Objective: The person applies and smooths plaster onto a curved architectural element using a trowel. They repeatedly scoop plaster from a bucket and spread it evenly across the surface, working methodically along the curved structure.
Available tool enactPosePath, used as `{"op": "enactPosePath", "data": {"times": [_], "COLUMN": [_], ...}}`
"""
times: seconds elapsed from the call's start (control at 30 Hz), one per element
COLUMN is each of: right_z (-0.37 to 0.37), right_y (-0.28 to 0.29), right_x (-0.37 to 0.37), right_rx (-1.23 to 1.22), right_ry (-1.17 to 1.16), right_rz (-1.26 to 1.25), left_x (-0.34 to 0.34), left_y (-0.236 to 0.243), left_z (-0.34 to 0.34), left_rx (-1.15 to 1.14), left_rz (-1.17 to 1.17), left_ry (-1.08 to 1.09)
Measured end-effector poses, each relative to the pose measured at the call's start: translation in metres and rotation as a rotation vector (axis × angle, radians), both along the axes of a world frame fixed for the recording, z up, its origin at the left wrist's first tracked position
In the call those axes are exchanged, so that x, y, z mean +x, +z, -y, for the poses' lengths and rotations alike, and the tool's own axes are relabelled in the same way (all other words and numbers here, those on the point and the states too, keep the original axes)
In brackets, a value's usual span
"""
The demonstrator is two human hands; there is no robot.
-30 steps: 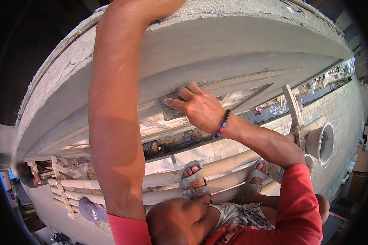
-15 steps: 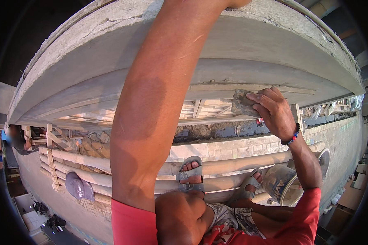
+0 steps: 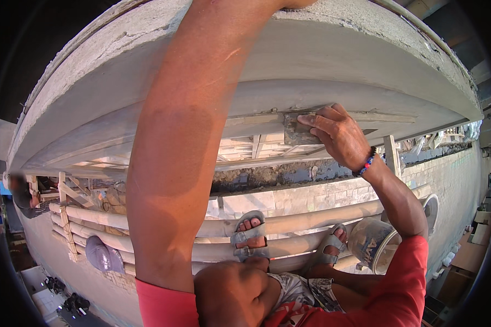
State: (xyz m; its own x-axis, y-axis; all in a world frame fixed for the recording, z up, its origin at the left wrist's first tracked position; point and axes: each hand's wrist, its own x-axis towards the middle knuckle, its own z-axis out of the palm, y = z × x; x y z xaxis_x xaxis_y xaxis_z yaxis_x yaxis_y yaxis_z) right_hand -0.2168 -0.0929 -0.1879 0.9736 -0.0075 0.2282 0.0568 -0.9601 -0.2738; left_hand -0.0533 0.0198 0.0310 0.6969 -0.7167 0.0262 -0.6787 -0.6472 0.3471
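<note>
My right hand (image 3: 337,135) grips a flat, rectangular trowel (image 3: 299,131) smeared with grey cement, the fingers pressed over its right end. The trowel is against the lower strip of the smooth grey plastered concrete face (image 3: 322,91), along a thin raised edge. My left arm reaches up across the view to the rough top of the concrete ledge (image 3: 343,23). Only a sliver of my left hand (image 3: 300,2) shows at the upper border; its fingers are out of sight.
Below me, bamboo poles (image 3: 305,221) form a scaffold under my sandalled feet. A cement-stained bucket (image 3: 370,242) stands at the right, and a cap (image 3: 102,255) rests on the poles at the left. Another person (image 3: 23,195) is at the far left. Brick paving lies below.
My right hand has slid the trowel leftward along the concrete face. My left arm has also shifted left, and the whole view has moved slightly.
</note>
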Motion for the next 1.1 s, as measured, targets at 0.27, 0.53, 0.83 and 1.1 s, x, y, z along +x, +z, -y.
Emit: {"op": "enactPosePath", "data": {"times": [0.27, 0.53, 0.83, 1.1], "right_z": [0.030, -0.041, 0.100, 0.140], "right_y": [0.031, -0.022, -0.009, 0.049], "right_x": [-0.052, 0.028, -0.081, -0.139], "right_rx": [0.049, -0.069, -0.191, -0.173], "right_ry": [-0.115, 0.104, -0.132, -0.224], "right_rz": [-0.002, 0.146, -0.049, -0.106], "left_x": [0.015, -0.016, 0.027, 0.000], "left_y": [-0.020, -0.007, -0.030, -0.023], "left_z": [-0.017, 0.002, 0.014, 0.003], "left_rx": [-0.162, -0.028, -0.150, -0.007], "left_rz": [0.138, 0.215, 0.364, 0.286], "left_ry": [-0.123, -0.030, -0.123, -0.061]}}
